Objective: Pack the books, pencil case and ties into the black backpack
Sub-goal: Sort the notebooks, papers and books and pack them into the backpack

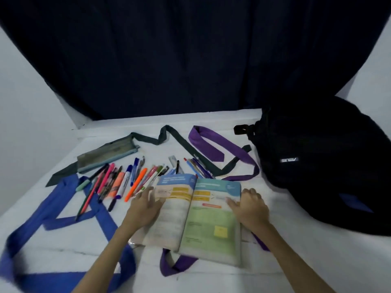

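My fingers (148, 192) lie spread and flat on both pages of the open book (196, 212), left hand (143, 206) and right hand (250, 208) at its edges. The backpack (321, 161) sits just right, nearer my right hand.

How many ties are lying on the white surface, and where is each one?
3. The blue tie lies at the left, the dark grey tie runs along the back, and the purple tie lies beside the black backpack, passing under the open book. More may be hidden.
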